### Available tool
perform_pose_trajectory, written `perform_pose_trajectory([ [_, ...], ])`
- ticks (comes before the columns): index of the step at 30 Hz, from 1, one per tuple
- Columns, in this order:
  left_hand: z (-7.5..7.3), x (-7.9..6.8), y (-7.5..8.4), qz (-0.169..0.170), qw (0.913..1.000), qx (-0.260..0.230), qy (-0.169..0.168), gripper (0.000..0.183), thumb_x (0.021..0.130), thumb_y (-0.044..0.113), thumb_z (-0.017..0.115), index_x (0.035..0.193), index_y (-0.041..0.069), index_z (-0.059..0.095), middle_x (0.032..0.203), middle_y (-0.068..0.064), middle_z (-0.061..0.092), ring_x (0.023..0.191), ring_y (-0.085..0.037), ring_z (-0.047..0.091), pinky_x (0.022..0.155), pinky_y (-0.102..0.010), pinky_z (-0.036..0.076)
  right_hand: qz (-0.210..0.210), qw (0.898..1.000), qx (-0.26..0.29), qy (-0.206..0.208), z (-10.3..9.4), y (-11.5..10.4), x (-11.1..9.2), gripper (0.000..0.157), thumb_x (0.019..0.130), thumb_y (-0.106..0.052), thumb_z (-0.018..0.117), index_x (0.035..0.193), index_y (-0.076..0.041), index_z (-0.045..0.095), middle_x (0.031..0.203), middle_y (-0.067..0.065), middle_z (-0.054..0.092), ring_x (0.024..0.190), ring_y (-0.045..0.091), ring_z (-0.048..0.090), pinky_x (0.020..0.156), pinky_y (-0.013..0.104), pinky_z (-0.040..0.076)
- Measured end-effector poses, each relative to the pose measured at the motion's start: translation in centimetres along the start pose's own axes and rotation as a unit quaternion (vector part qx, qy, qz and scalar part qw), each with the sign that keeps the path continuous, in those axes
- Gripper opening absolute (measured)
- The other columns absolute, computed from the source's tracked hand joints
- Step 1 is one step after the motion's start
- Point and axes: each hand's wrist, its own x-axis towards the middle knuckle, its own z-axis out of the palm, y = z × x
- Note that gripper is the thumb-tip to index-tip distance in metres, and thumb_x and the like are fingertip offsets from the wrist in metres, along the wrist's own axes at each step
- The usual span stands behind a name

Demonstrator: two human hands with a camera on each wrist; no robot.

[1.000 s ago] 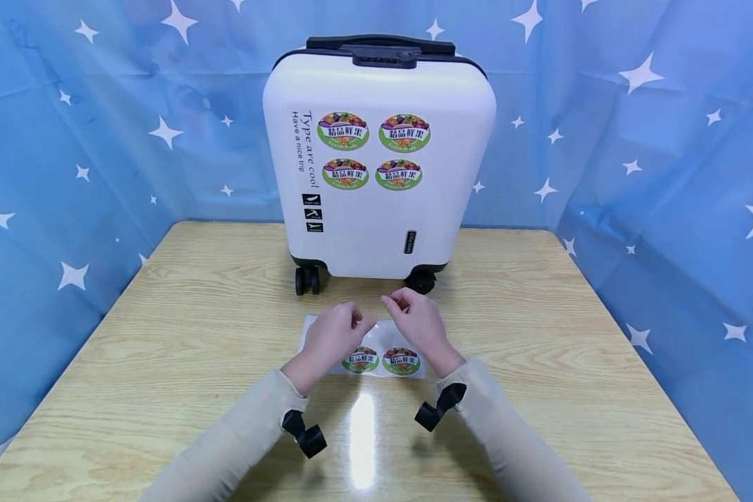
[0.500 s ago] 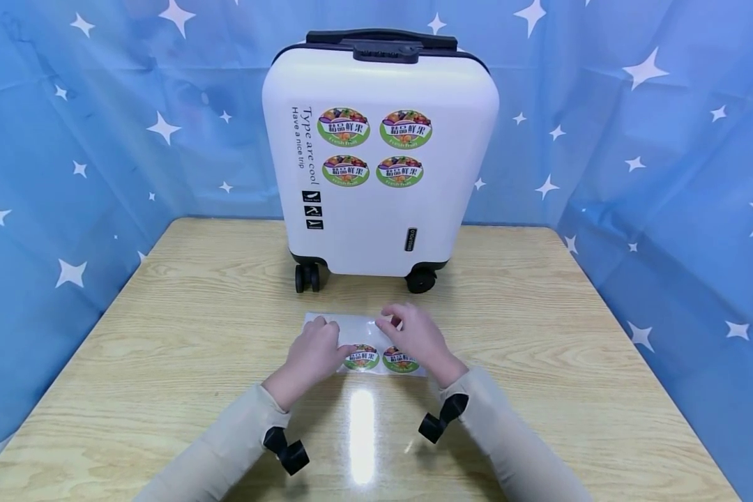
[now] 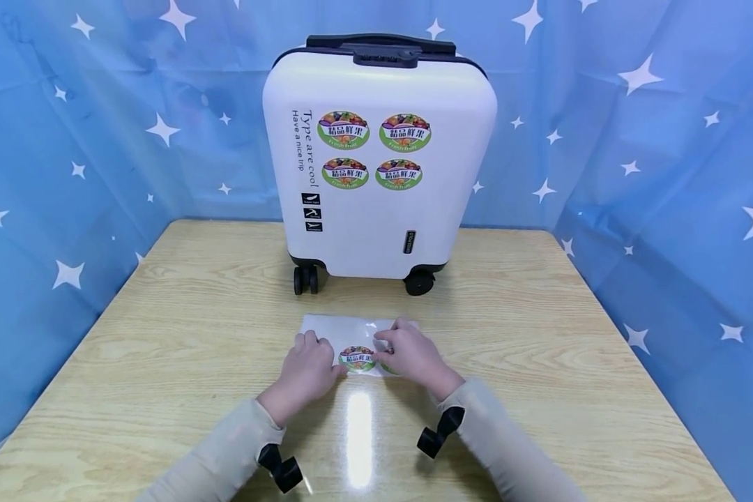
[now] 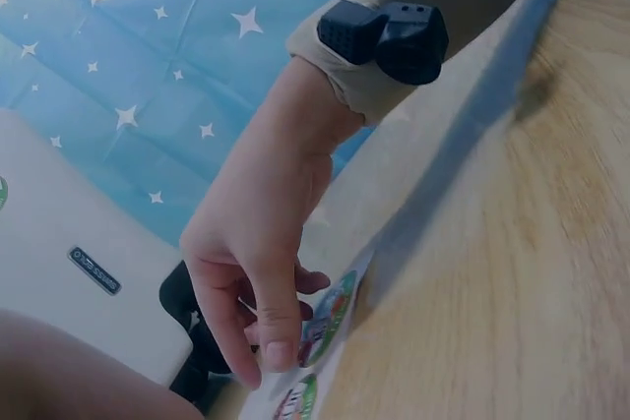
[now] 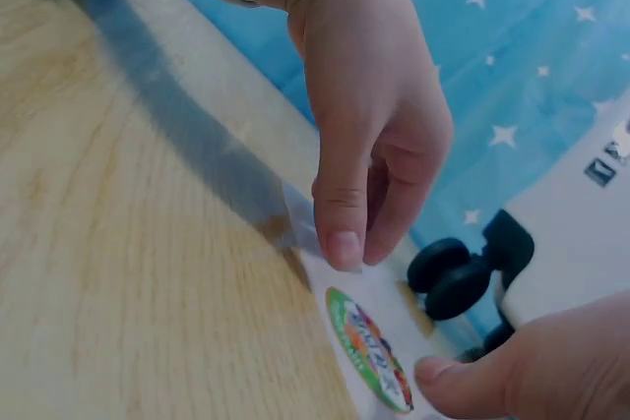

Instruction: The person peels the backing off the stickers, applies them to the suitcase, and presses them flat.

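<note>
The sheet [image 3: 345,328] lies on the counter [image 3: 163,348], near side of the case [image 3: 364,244]. If the left hand [image 3: 304,369], relaxed on its left end, presses lightly, it could slide; the right hand [image 3: 411,354], grip parted at the right sticker [image 3: 386,370], could crease that by hasty peeling.

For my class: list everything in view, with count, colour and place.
Table: 1, pale brown, in the foreground
Backdrop: 1, blue with white stars, around the table
Suitcase: 1, white with black trim, on the table
Nameplate: 1, black, suitcase's lower front
Suitcase stickers: 4, multicoloured, suitcase's front
Sticker sheet: 1, whitish, before the suitcase
Sheet stickers: 2, multicoloured, along the sheet's near edge
Wrist cameras: 2, black, one per wrist
Sleeves: 2, beige, along the forearms
Left hand: 1, bare, at the sheet's left
Right hand: 1, bare, partly covering one sheet sticker
</note>
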Motion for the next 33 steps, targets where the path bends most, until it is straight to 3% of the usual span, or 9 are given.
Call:
perform_pose_trajectory([
  [9, 0.9, -0.33, 0.1, -0.006, 0.999, 0.041, 0.02, 0.053, 0.08, 0.04, 0.07, 0.091, -0.011, 0.058, 0.084, -0.015, 0.042, 0.081, -0.029, 0.04, 0.062, -0.035, 0.042, -0.027, 0.999, -0.022, -0.01, 0.81, -0.34, -0.06, 0.02, 0.081, -0.03, 0.072, 0.094, -0.015, 0.069, 0.079, -0.004, 0.044, 0.071, 0.011, 0.039, 0.053, 0.022, 0.037],
  [17, 1.06, -0.06, 0.44, -0.026, 0.9985, 0.029, 0.038, 0.052, 0.081, 0.039, 0.07, 0.088, -0.011, 0.059, 0.083, -0.014, 0.04, 0.082, -0.028, 0.04, 0.062, -0.034, 0.043, -0.035, 0.999, -0.015, -0.002, 0.86, -0.23, 0.2, 0.016, 0.08, -0.026, 0.073, 0.089, -0.015, 0.067, 0.079, -0.004, 0.045, 0.074, 0.01, 0.041, 0.055, 0.022, 0.038],
  [24, 0.8, 0.38, 0.28, -0.038, 0.9976, 0.036, 0.045, 0.052, 0.078, 0.039, 0.072, 0.093, -0.009, 0.061, 0.084, -0.014, 0.042, 0.083, -0.028, 0.041, 0.059, -0.036, 0.043, -0.027, 1.0, -0.004, 0.005, 0.65, -0.26, 0.25, 0.031, 0.081, -0.025, 0.072, 0.108, -0.011, 0.068, 0.085, -0.002, 0.048, 0.076, 0.011, 0.042, 0.056, 0.022, 0.039],
  [30, 0.67, 0.2, -0.07, -0.07, 0.9964, 0.04, 0.025, 0.067, 0.077, 0.044, 0.072, 0.108, -0.012, 0.056, 0.093, -0.019, 0.043, 0.089, -0.031, 0.041, 0.06, -0.04, 0.045, -0.01, 1.0, 0.001, -0.005, 0.9, -0.3, 0.09, 0.043, 0.081, -0.027, 0.073, 0.118, -0.008, 0.064, 0.087, -0.002, 0.046, 0.076, 0.01, 0.041, 0.057, 0.022, 0.039],
  [33, 0.87, 0.11, -0.09, -0.064, 0.9975, 0.024, 0.02, 0.06, 0.076, 0.041, 0.074, 0.1, -0.011, 0.059, 0.09, -0.018, 0.043, 0.086, -0.031, 0.041, 0.059, -0.039, 0.043, -0.01, 1.0, 0.0, -0.006, 1.08, -0.28, -0.02, 0.043, 0.08, -0.027, 0.073, 0.117, -0.007, 0.064, 0.086, -0.002, 0.047, 0.075, 0.01, 0.041, 0.057, 0.022, 0.038],
])
